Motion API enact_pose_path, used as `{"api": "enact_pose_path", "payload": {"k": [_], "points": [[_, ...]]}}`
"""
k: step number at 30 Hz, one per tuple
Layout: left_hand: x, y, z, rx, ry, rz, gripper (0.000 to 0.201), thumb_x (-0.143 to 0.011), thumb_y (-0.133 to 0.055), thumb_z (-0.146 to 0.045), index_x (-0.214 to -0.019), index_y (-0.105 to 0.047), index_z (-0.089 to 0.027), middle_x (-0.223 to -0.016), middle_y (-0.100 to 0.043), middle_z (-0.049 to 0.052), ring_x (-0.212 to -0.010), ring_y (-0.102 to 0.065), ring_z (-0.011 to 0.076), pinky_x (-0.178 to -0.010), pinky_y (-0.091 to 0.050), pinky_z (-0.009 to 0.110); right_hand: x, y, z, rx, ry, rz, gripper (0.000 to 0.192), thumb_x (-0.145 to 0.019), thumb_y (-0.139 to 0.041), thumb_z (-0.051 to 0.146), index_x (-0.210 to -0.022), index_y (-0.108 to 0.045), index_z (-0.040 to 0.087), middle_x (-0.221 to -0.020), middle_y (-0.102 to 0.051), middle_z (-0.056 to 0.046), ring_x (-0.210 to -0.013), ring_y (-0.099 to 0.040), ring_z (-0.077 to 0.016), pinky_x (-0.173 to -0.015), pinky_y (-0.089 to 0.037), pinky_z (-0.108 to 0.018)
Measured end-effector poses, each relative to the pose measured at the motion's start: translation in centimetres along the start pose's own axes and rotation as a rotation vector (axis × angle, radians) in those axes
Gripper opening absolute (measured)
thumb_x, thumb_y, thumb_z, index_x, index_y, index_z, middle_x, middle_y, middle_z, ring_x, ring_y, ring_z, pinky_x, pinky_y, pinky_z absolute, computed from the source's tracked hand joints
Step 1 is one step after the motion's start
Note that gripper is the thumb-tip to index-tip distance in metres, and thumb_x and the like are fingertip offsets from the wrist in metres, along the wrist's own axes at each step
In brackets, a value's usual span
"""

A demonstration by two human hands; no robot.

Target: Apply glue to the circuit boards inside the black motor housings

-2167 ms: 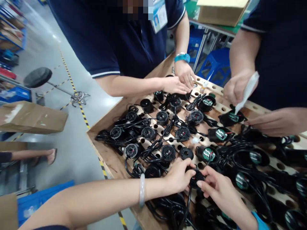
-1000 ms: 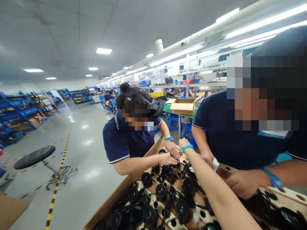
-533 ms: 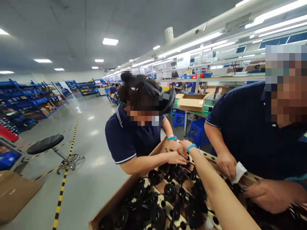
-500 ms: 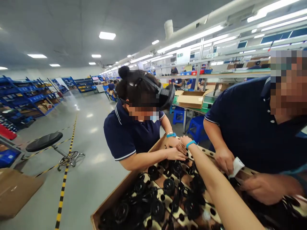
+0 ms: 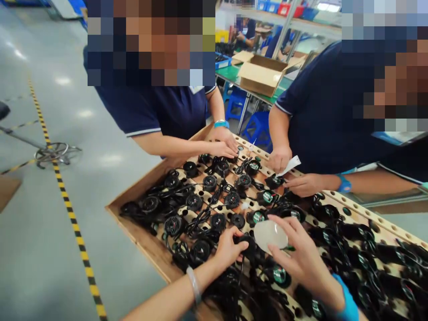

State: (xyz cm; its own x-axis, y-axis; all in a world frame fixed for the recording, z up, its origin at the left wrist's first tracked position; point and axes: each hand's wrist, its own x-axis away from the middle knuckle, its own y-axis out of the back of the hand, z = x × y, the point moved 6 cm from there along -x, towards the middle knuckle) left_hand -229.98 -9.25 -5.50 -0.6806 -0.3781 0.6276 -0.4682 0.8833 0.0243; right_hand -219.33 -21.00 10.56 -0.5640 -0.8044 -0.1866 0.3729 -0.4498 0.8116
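A wooden tray (image 5: 147,245) drilled with holes carries several black round units (image 5: 210,183) with tangled black cables. At its near edge my left hand (image 5: 227,249) grips one black round unit (image 5: 248,244). Just right of it, my right hand (image 5: 302,258) pinches a translucent whitish disc (image 5: 270,235) by its rim. The disc sits close beside that unit. Open units showing green circuit boards (image 5: 267,196) lie just beyond my hands.
Two people in navy shirts work at the tray's far side. One has both hands (image 5: 224,145) on units at the far corner; the other holds a white strip (image 5: 289,165). A stool base (image 5: 50,154), yellow-black floor tape (image 5: 67,205) and a cardboard box (image 5: 261,73) stand around.
The view dropped from the room back down onto the tray. My right arm, stretched to the far corner before, is now near me holding the whitish disc. My left hand is back in view.
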Motion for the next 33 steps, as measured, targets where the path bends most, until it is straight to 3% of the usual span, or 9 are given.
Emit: {"api": "enact_pose_path", "payload": {"k": [2,4,9,18,23,33], "points": [[0.2,0.1,-0.4,-0.026,-0.026,-0.012,0.031,-0.066,-0.076,-0.028,-0.084,-0.052,-0.018,-0.077,-0.056,-0.004,-0.041,-0.051,0.0062,-0.04,-0.044,0.02,3.8,-2.2,-0.9,0.021,-0.008,-0.036,0.048,-0.084,-0.056,0.026,-0.131,-0.047,0.023,-0.099,-0.049,-0.007,-0.082,-0.058,-0.0179,-0.069,-0.054,-0.029],[0.5,0.1,-0.5,-0.047,-0.042,-0.014,0.024,-0.07,-0.072,-0.023,-0.084,-0.053,-0.018,-0.078,-0.057,-0.004,-0.04,-0.052,0.0063,-0.039,-0.044,0.02,5.7,-4.2,-1.5,0.037,-0.007,-0.073,0.053,-0.085,-0.056,0.025,-0.136,-0.044,0.025,-0.104,-0.047,-0.008,-0.088,-0.059,-0.0193,-0.073,-0.055,-0.032],[0.5,-0.1,-0.5,-0.046,-0.052,-0.007,0.019,-0.072,-0.069,-0.018,-0.085,-0.055,-0.018,-0.073,-0.057,-0.005,-0.039,-0.051,0.0062,-0.037,-0.044,0.019,5.9,-6.9,-2.1,0.007,0.014,-0.054,0.06,-0.085,-0.055,0.019,-0.141,-0.037,0.031,-0.11,-0.046,-0.009,-0.091,-0.057,-0.0196,-0.075,-0.056,-0.034],[0.6,0.1,-0.7,-0.048,-0.049,-0.001,0.018,-0.073,-0.067,-0.016,-0.085,-0.055,-0.017,-0.083,-0.058,-0.002,-0.042,-0.053,0.0063,-0.038,-0.049,0.021,7.0,-6.3,-2.5,0.05,0.038,-0.125,0.07,-0.082,-0.061,0.017,-0.144,-0.033,0.034,-0.111,-0.044,-0.01,-0.095,-0.054,-0.0218,-0.075,-0.056,-0.037],[0.5,0.1,-0.5,-0.055,-0.084,0.0,0.018,-0.073,-0.067,-0.02,-0.087,-0.056,-0.017,-0.082,-0.058,-0.001,-0.043,-0.053,0.007,-0.038,-0.048,0.021,7.4,-6.9,-2.0,0.08,0.099,-0.049,0.073,-0.081,-0.06,0.015,-0.145,-0.031,0.032,-0.109,-0.046,-0.01,-0.093,-0.054,-0.0213,-0.076,-0.056,-0.036],[0.3,0.0,-0.1,-0.081,-0.057,-0.007,0.02,-0.073,-0.067,-0.022,-0.089,-0.055,-0.018,-0.083,-0.058,0.0,-0.043,-0.054,0.0075,-0.038,-0.048,0.022,7.4,-6.7,-1.8,0.111,0.156,-0.08,0.07,-0.082,-0.062,0.018,-0.145,-0.034,0.028,-0.104,-0.047,-0.01,-0.09,-0.054,-0.0226,-0.074,-0.055,-0.039]]}}
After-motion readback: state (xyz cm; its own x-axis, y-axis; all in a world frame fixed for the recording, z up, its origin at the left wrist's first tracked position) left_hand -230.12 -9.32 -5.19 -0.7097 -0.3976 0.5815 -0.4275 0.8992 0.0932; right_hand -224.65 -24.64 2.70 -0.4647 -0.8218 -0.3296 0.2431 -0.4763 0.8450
